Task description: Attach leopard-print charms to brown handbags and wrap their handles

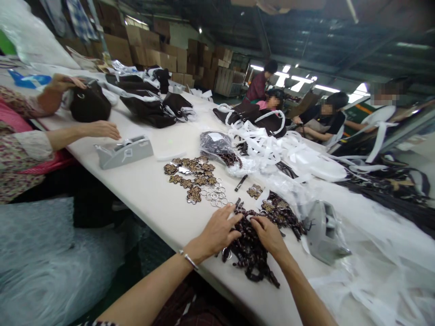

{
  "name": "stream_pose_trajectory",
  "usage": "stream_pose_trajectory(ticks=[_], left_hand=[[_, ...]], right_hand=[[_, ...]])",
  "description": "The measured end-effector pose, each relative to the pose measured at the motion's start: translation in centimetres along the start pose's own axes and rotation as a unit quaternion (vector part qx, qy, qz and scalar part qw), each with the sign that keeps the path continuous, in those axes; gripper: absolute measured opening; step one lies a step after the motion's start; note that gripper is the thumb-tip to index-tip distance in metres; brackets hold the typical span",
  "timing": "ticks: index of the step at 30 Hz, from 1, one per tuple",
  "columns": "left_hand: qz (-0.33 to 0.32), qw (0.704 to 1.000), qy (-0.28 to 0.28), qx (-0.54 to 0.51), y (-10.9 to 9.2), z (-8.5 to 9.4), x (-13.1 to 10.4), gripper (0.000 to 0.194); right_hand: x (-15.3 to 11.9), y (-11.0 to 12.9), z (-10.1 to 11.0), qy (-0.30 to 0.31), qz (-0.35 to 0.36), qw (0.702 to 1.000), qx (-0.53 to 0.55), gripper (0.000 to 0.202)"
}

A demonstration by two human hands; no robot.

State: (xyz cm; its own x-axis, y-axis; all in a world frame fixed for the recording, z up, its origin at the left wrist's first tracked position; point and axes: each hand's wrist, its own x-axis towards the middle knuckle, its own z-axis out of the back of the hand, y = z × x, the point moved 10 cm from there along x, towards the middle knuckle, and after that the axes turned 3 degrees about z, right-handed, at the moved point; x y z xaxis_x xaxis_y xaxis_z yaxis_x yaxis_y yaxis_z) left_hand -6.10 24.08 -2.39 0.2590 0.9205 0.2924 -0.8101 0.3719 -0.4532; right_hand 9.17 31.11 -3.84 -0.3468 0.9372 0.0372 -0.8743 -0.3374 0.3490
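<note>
A pile of dark brown patterned straps (249,246) lies on the table in front of me. My left hand (219,231) rests at its left side, fingers apart and touching the straps. At the top of the pile my right hand (268,233) has thumb and forefinger pinched together; a small whitish bit shows at the fingertips, too small to name. Just beyond my hands lie several metal key rings (215,192) and a heap of leopard-print flower-shaped pieces (193,174). Another such flower piece (254,191) sits near a short dark strap (241,183).
A grey tape dispenser (324,231) stands right of the straps, another tape dispenser (125,151) at the left. A co-worker's hand (102,130) reaches over that one. Dark bags (146,102), a plastic-wrapped bundle (215,142) and white strips (261,145) cover the far side.
</note>
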Motion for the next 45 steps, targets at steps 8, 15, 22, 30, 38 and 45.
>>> stream_pose_trajectory(ticks=[8, 15, 22, 30, 38, 45], left_hand=[[-0.011, 0.999, 0.028, -0.01, -3.2, -3.6, 0.3, 0.053], [0.006, 1.0, 0.009, -0.009, -2.6, -3.2, -0.1, 0.053], [0.011, 1.0, -0.007, -0.016, -3.0, -3.8, 0.3, 0.053], [-0.045, 0.994, -0.03, -0.098, -3.9, -2.5, 1.2, 0.044], [0.187, 0.972, -0.143, 0.003, 9.6, 6.8, -1.4, 0.024], [0.3, 0.946, -0.116, 0.036, 17.0, 8.2, -1.9, 0.013]], right_hand=[[3.2, -3.2, 2.1, 0.003, -0.022, 0.99, -0.141, 0.022], [4.5, -5.9, 8.1, -0.032, -0.058, 0.972, -0.224, 0.026], [5.8, -4.7, 9.7, -0.054, -0.049, 0.982, -0.171, 0.031], [6.9, 3.3, -1.4, 0.004, 0.017, 1.0, -0.015, 0.022], [6.1, -0.5, 0.3, -0.014, -0.044, 0.994, 0.099, 0.027], [5.7, 0.8, 0.6, -0.056, -0.042, 0.983, 0.169, 0.037]])
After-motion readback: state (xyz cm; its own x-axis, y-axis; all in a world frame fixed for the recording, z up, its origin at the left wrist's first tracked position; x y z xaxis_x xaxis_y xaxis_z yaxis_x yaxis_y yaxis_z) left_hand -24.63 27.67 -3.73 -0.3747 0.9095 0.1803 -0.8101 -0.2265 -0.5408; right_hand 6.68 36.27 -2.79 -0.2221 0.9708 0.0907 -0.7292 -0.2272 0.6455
